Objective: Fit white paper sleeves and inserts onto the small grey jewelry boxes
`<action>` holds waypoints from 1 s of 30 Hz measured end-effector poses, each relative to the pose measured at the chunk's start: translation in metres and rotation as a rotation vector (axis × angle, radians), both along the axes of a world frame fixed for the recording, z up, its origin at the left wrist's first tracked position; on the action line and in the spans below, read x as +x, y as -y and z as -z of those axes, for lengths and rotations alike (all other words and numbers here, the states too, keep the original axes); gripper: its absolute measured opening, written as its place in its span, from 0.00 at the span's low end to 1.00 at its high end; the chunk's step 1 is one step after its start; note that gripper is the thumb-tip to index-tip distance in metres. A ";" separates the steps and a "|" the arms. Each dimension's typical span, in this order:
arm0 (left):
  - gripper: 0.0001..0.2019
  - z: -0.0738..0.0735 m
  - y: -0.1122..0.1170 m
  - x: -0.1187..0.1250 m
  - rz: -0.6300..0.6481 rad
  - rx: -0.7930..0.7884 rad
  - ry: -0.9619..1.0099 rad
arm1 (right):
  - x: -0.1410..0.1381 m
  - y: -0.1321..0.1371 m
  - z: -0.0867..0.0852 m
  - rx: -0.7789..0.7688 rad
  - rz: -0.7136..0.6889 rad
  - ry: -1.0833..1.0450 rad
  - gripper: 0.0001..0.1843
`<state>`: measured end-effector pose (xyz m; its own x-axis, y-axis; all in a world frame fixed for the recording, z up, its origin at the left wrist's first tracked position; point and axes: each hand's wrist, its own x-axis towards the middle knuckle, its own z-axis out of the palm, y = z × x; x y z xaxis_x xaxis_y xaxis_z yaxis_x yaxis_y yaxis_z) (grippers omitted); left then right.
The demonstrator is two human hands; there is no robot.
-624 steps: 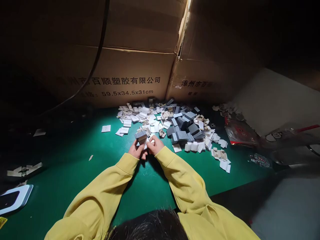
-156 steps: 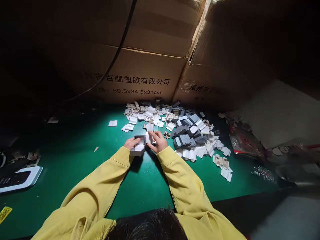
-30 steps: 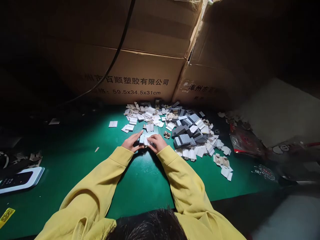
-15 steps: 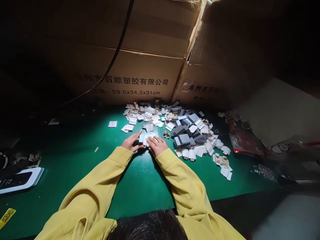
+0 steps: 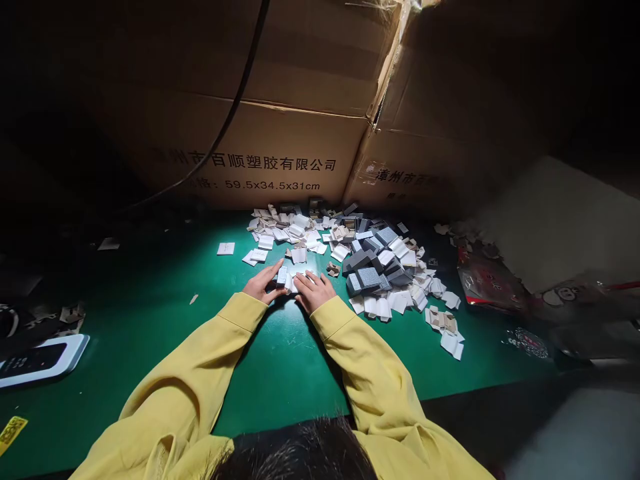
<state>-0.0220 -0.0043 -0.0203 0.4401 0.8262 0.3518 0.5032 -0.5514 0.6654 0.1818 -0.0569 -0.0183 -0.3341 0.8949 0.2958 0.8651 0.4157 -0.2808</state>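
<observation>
Near the middle of the green table, my left hand (image 5: pixel 259 285) is closed round a small grey-blue box (image 5: pixel 282 275), thumb at its near side and fingers at its far side. Against the box's right end lies a white folded card piece (image 5: pixel 290 285). My right hand (image 5: pixel 317 293) has its fingers bent over this card, partly covering it, with the thumb tucked below. Whether the card is inside the box or only touching it, I cannot tell. Just beyond my hands rests another white folded card (image 5: pixel 299 255).
To the right is a heap of grey boxes (image 5: pixel 367 280) and white folded cards (image 5: pixel 384 309). More cards spread toward the cardboard cartons (image 5: pixel 280 143) at the back. A white-edged device (image 5: pixel 75 353) lies at left, a red clear-plastic packet (image 5: pixel 487 283) at right. A black cable (image 5: pixel 235 100) hangs in front.
</observation>
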 end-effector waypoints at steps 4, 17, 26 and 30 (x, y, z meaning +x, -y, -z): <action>0.33 -0.002 0.002 0.001 -0.022 -0.025 0.012 | 0.010 -0.004 -0.005 0.079 -0.061 -0.040 0.15; 0.32 -0.009 0.002 0.002 -0.002 -0.045 -0.020 | 0.007 -0.005 -0.007 0.054 -0.099 -0.028 0.12; 0.33 -0.010 0.003 0.001 0.010 -0.078 0.026 | -0.004 -0.034 0.015 0.017 -0.047 -0.315 0.20; 0.35 -0.008 0.001 0.000 0.025 -0.096 0.038 | -0.010 -0.036 0.012 -0.035 -0.082 -0.346 0.21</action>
